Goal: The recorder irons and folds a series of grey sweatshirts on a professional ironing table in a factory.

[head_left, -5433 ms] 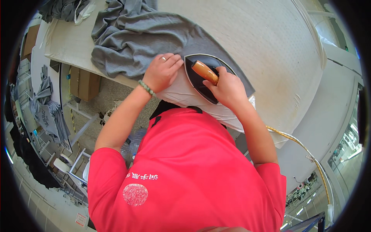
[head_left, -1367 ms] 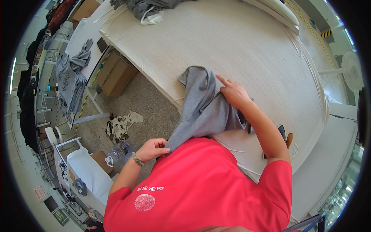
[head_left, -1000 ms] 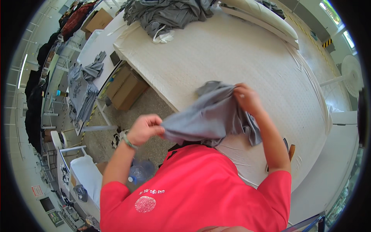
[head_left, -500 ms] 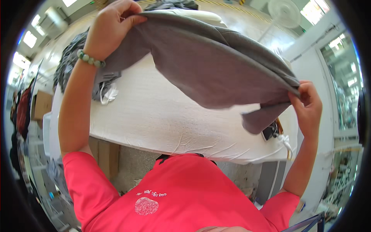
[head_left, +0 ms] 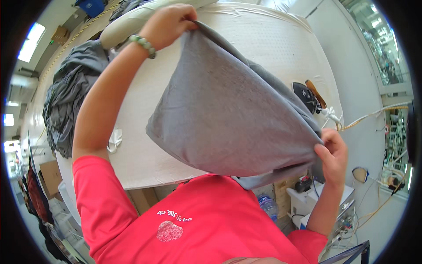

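Observation:
A grey garment (head_left: pixel 220 105) is stretched between my two hands above a white padded ironing table. My left hand (head_left: pixel 172 24) pinches its upper left corner, out over the far part of the table. Lower and to the right, my right hand (head_left: pixel 332 154) grips the opposite end between thumb and fingers. The cloth hangs down toward me in a broad panel, its lower edge reaching my red shirt. Part of it is folded behind the upper edge, so the garment's full shape is hidden. Just beyond the right side of the cloth an iron (head_left: pixel 306 96) with a brown handle rests on the table.
Grey garments (head_left: pixel 72 97) are heaped at the table's left edge. A small white piece (head_left: pixel 115 140) lies on the white table cover (head_left: pixel 136 119) near my left forearm. A pale padded roll (head_left: pixel 127 30) lies at the far left. A cord (head_left: pixel 373 115) runs right from the iron.
The garment has swung down and closer to me, its panel now spread wider. My right hand has dropped lower, my left hand appears further right, and the view has turned, showing the iron more fully.

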`<state>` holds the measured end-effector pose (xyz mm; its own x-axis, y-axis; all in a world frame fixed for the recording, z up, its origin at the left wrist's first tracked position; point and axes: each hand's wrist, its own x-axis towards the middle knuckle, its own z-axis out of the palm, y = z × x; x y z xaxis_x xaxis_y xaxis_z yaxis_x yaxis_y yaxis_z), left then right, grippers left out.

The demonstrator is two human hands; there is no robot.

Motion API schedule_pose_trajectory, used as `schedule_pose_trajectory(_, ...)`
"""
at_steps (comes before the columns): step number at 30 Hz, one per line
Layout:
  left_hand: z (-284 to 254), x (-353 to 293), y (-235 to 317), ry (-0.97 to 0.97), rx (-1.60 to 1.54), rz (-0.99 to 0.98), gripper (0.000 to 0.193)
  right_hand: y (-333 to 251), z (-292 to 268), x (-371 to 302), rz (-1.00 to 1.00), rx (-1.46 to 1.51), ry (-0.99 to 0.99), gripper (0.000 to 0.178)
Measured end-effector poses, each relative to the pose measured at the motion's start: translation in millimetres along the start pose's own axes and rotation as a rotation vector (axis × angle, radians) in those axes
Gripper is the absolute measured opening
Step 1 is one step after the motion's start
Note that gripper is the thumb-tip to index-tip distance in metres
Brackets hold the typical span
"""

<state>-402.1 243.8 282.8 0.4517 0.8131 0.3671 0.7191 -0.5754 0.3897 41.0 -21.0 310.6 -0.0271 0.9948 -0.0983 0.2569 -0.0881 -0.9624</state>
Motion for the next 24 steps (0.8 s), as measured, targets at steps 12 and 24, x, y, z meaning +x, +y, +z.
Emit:
schedule_pose_trajectory(12,122,208,55,0.155,-0.175,0.226,0.013,34,-90,32,-0.075,-0.124,0.675,0.010)
schedule_pose_trajectory(24,155,33,-83,-0.056,-0.189,0.276,0.012,83,146,-19,-0.069,-0.218,-0.128,0.022)
